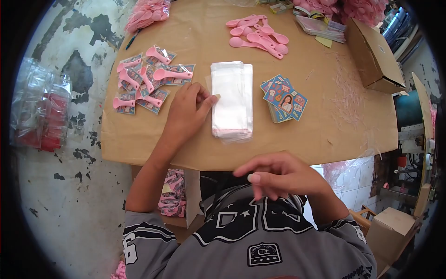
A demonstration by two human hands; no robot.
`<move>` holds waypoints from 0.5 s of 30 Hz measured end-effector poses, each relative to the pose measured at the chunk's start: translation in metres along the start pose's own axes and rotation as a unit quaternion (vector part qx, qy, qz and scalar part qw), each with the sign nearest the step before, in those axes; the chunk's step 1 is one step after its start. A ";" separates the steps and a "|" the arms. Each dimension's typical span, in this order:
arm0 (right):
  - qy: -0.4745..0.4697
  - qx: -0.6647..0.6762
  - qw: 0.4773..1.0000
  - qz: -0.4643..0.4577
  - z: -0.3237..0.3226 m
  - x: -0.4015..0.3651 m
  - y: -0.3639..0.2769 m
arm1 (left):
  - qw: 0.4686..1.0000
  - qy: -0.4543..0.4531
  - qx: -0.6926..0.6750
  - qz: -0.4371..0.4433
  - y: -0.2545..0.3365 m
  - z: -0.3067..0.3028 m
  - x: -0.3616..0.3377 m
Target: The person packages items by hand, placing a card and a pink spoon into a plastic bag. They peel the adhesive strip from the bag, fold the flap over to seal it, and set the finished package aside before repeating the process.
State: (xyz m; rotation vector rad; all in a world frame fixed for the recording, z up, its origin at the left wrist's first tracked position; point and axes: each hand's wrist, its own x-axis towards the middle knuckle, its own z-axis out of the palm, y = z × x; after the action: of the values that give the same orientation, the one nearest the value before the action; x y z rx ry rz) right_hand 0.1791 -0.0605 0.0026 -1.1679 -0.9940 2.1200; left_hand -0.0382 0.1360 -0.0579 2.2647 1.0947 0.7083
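My left hand is at the left edge of a stack of clear plastic bags. Its fingers are curled and the thumb tip presses on the edge of a bag. Over the table's near edge, my right hand is held with fingers apart and nothing in it. To the right of the bags lies a pile of printed cards. Pink spoons lie loose at the back. On the left is a group of bagged cards with pink spoons.
The table is covered in brown paper. A cardboard box stands at its right edge. A bag of pink spoons and a pen lie at the back left. Below the table, a box holds packed pink items.
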 end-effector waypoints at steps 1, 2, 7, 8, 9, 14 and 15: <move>0.111 -0.071 0.985 -0.109 -0.008 -0.001 0.003 | 1.000 0.000 -0.010 -0.011 -0.001 0.000 0.000; 0.218 -0.140 0.942 -0.215 -0.017 0.000 0.011 | 1.000 0.000 -0.018 -0.023 0.000 -0.001 0.000; 0.571 -0.411 0.639 -0.312 -0.068 -0.001 -0.012 | 0.980 0.017 -0.168 -0.101 0.003 -0.008 0.000; 0.589 -0.460 0.587 -0.310 -0.076 0.002 -0.011 | 0.965 0.026 -0.240 -0.100 -0.001 -0.007 -0.001; 0.575 -0.439 0.624 -0.295 -0.081 0.005 -0.008 | 0.945 0.033 -0.309 -0.098 -0.003 -0.008 -0.002; 0.539 -0.290 0.755 -0.235 -0.082 0.021 0.000 | 0.857 0.045 -0.506 -0.088 0.019 -0.010 -0.012; 0.539 -0.271 0.760 -0.242 -0.083 0.023 0.002 | 0.840 0.045 -0.535 -0.085 0.024 -0.009 -0.014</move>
State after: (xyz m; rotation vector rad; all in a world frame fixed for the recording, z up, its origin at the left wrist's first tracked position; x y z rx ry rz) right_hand 0.2396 -0.0159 -0.0405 -1.7931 -1.1167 0.4911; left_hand -0.0387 0.1135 -0.0385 1.1643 0.6367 1.0173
